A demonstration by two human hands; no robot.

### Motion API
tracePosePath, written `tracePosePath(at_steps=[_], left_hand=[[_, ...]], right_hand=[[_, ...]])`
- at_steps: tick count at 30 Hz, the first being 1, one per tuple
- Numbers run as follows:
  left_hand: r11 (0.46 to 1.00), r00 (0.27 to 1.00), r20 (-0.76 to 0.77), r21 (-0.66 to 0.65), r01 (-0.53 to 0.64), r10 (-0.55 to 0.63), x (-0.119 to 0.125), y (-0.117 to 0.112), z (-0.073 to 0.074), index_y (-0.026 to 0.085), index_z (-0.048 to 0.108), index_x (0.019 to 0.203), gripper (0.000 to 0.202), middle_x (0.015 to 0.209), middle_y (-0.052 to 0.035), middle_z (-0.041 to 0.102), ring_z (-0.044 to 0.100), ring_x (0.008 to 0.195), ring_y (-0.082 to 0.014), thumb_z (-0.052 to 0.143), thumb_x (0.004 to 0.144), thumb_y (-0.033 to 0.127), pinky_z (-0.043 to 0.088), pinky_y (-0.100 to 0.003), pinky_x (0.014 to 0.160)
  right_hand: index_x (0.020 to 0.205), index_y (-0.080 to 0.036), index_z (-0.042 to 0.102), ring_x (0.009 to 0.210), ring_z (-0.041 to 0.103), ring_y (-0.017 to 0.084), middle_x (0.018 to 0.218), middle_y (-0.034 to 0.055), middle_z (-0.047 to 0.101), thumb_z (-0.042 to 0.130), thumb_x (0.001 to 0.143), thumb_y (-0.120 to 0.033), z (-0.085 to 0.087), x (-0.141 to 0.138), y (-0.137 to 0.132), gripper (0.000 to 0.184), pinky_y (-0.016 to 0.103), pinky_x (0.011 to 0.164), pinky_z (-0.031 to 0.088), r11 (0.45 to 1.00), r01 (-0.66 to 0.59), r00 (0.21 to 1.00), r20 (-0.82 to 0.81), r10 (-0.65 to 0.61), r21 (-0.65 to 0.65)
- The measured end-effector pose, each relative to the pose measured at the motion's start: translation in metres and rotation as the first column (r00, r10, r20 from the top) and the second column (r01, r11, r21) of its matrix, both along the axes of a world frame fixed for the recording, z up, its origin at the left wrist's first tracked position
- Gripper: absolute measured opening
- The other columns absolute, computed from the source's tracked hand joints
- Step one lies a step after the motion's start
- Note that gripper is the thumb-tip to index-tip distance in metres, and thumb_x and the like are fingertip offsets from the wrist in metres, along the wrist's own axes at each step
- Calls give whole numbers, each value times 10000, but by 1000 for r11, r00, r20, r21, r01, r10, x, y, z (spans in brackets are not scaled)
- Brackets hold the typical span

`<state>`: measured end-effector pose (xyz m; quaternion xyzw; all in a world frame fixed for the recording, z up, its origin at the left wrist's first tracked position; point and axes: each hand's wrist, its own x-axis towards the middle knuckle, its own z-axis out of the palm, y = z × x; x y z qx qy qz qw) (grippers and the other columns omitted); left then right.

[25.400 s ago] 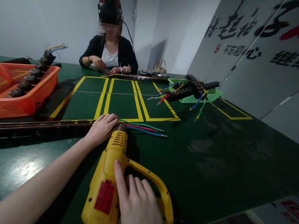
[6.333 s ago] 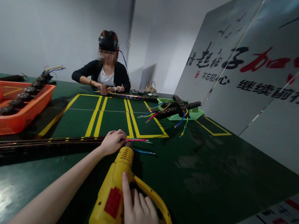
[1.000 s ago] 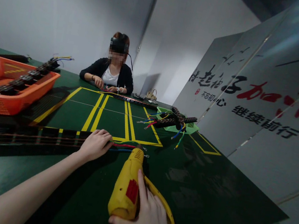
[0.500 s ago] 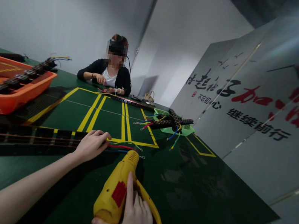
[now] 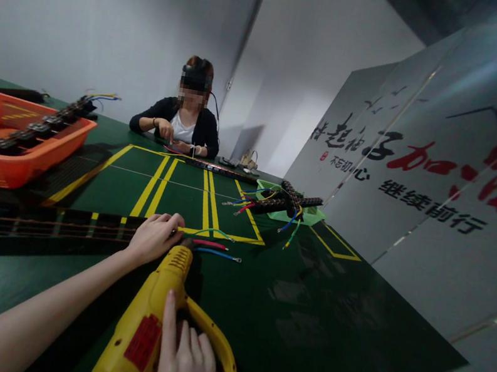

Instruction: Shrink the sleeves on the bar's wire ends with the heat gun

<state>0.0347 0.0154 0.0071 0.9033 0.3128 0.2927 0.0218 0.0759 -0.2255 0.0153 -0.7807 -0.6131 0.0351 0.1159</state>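
Note:
In my right hand (image 5: pixel 187 363) is a yellow heat gun (image 5: pixel 138 320), gripped by its looped handle, the index finger lying along its body. Its nozzle is close to several wires: a green wire (image 5: pixel 212 231), a red wire (image 5: pixel 214 245) and a blue wire (image 5: pixel 215 253), each ending in a metal lug. My left hand (image 5: pixel 158 236) is closed over the right end of a long dark strip (image 5: pixel 42 224) with thin reddish-brown lines along it, from which these wires come out. The left fingertips are partly hidden.
An orange basket (image 5: pixel 7 171) at left holds a similar dark strip (image 5: pixel 44 125). A green basket (image 5: pixel 314 217) carries crossed dark strips with coloured wires. Yellow tape (image 5: pixel 152 189) marks the green table (image 5: pixel 350 317). Across it sits a person (image 5: pixel 185 124) with a strip in front.
The heat gun has moved left and nearer to me, bringing its nozzle from the wires' lug ends to beside my left hand. My left hand stays on the strip's end.

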Motion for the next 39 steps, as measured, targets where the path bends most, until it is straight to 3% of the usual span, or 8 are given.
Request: tracePosePath(at_steps=[13, 18, 23, 34, 39], left_hand=[[1000, 1000, -10, 5, 19, -19, -1, -1, -1, 217, 560, 1058, 281, 1001, -54, 666, 577, 1001, -204, 354, 940, 367, 391, -362, 898], [998, 997, -64, 41, 55, -52, -1, 0, -2, 211, 612, 935, 338, 995, -55, 679, 543, 1061, -234, 307, 959, 355, 383, -399, 891], [996, 995, -87, 80, 47, -40, -1, -4, 0, 186, 596, 903, 332, 987, -77, 674, 539, 1057, -245, 302, 962, 329, 375, -406, 895], [986, 994, -109, 161, 49, -32, -2, -5, -1, 164, 571, 906, 311, 957, -76, 582, 543, 931, -224, 299, 969, 299, 386, -371, 843], [977, 993, -116, 206, 48, -24, -1, -2, -3, 156, 580, 897, 290, 932, -69, 575, 545, 905, -221, 332, 965, 289, 406, -371, 834]], right_hand=[[1492, -191, 186, 1053, 604, 370, 1147, 161, 637, 678, 389, -833, -1, 0, -1, 1368, 521, 937, 459, 999, -23, 1000, -11, 23, 32], [1492, -230, 182, 1063, 595, 350, 1170, 129, 629, 679, 399, -828, -1, 11, -3, 1341, 494, 951, 449, 997, -10, 997, -75, 16, 76], [1501, -215, 100, 1058, 586, 357, 1229, 130, 596, 705, 432, -786, 9, 25, -5, 1355, 503, 944, 442, 1000, -24, 991, -131, 27, 19], [1505, -236, 53, 1190, 501, 332, 1310, 105, 540, 775, 520, -623, 28, 49, -14, 1281, 490, 1022, 346, 992, 94, 981, -162, -106, -81], [1505, -239, 80, 1150, 523, 323, 1310, 94, 541, 763, 552, -590, 29, 63, -16, 1224, 445, 987, 374, 978, 197, 973, -111, -204, -71]])
